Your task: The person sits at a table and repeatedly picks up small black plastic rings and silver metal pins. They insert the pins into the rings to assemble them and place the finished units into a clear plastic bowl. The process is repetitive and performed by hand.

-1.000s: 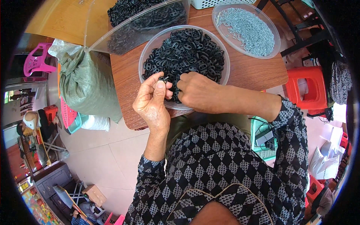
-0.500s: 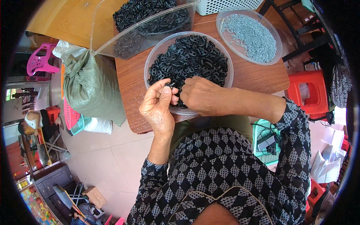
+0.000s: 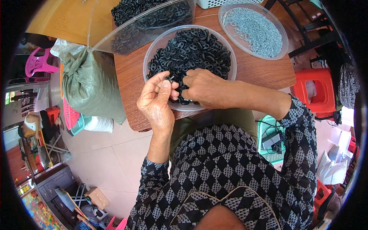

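Observation:
My left hand (image 3: 156, 101) pinches a small black plastic piece (image 3: 171, 80) between thumb and fingertips, and a short, thin pale metal pin or screw sticks out of it. Just to its right, my right hand (image 3: 206, 89) is curled closed, knuckles up, over the near side of a round translucent bowl (image 3: 234, 63). Its fingertips are hidden, so what they hold cannot be made out. A heap of small black two-holed plastic pieces (image 3: 193, 50) fills the bowl. Beyond it on the right, a shallow clear dish (image 3: 283, 53) holds many small silvery screws (image 3: 255, 32).
The wooden table (image 3: 132, 88) carries a tilted clear plastic bin (image 3: 145, 22) with more black pieces, and a white perforated basket (image 3: 218, 3). A green woven sack (image 3: 90, 86) stands left of it. Red stools (image 3: 312, 90) are on the right, with a green basket (image 3: 264, 132) below.
The table and its things sit slightly higher and further left in the view. My left hand still pinches the black piece; my right hand remains curled at the bowl.

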`<action>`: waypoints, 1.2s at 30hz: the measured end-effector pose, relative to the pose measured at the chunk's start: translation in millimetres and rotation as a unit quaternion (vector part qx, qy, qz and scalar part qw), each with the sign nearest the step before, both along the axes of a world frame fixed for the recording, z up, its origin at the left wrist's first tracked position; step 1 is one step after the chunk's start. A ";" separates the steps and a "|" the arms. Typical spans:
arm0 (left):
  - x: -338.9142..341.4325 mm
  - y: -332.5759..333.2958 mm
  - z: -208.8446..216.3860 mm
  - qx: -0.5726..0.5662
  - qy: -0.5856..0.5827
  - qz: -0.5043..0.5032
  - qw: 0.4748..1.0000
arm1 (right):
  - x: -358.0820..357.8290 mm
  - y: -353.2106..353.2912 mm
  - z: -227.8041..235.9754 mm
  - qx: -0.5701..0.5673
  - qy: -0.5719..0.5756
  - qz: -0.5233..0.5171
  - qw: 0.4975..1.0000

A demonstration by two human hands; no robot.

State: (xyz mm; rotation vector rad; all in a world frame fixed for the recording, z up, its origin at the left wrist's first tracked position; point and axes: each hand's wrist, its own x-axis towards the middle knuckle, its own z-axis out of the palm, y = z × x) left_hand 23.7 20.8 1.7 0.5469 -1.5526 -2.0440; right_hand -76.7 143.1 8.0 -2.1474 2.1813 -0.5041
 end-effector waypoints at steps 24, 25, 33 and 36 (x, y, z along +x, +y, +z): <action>0.4 0.1 3.6 0.044 0.019 -0.024 0.999 | -5.0 21.8 9.8 -0.132 -0.391 -0.199 0.889; 0.1 1.6 3.8 0.046 0.022 -0.027 0.998 | -5.3 22.1 9.8 -0.140 -0.428 -0.206 0.869; -0.6 14.6 17.1 0.049 0.024 -0.045 0.997 | -13.2 24.2 16.5 -0.148 -0.700 -0.211 0.666; -0.1 17.2 20.0 0.034 0.029 -0.057 0.997 | -14.7 23.1 15.6 -0.149 -0.748 -0.213 0.611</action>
